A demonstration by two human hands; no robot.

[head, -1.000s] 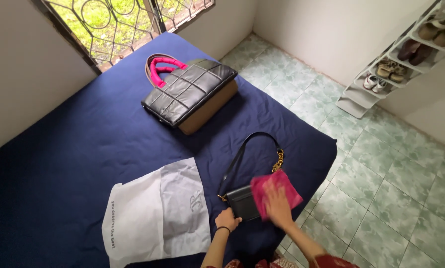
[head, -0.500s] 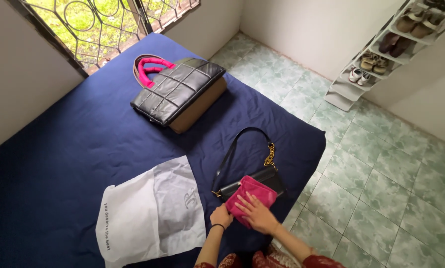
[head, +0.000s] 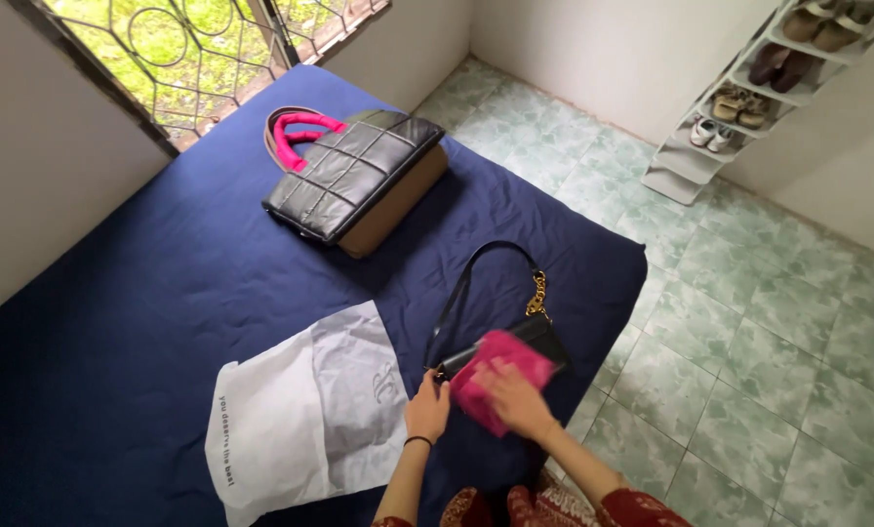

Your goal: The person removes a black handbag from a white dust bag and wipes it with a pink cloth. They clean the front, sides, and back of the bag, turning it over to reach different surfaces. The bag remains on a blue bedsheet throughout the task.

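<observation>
my right hand [head: 515, 400] now presses the pink cloth [head: 500, 376] flat on the small black bag [head: 530, 337] on the bed [head: 164, 283], no longer lifted; my left hand [head: 427, 410] grips the bag edge.

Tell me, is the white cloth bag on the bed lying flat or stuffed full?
Flat: the white dust bag lies spread and thin on the blue mattress, no bulge.

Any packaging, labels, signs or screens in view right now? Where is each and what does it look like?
White dust bag: flat on the blue mattress, beside the left hand; rectangular, creased, with a grey emblem and a line of dark print along one edge.
No signs or screens visible.
</observation>
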